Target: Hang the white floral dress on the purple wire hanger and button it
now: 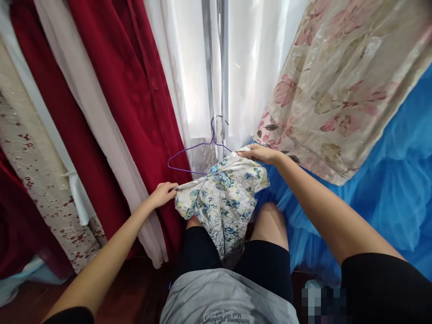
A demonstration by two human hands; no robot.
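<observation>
A white floral garment with blue and yellow flowers and short sleeves hangs in front of my legs, stretched between both hands. My left hand pinches the end of its left sleeve. Higher up, my right hand grips the fabric near the right shoulder. A thin purple hanger is just behind the garment. Its left arm is bare, while the right arm passes behind or into the cloth near the collar; I cannot tell which. Whether the hanger's hook rests on anything is unclear.
Long red fabric and pale pink cloth hang at the left. Sheer white curtains are straight ahead. On the right hang a cream dress with pink flowers and a ruffled blue one. Dark floor shows at lower left.
</observation>
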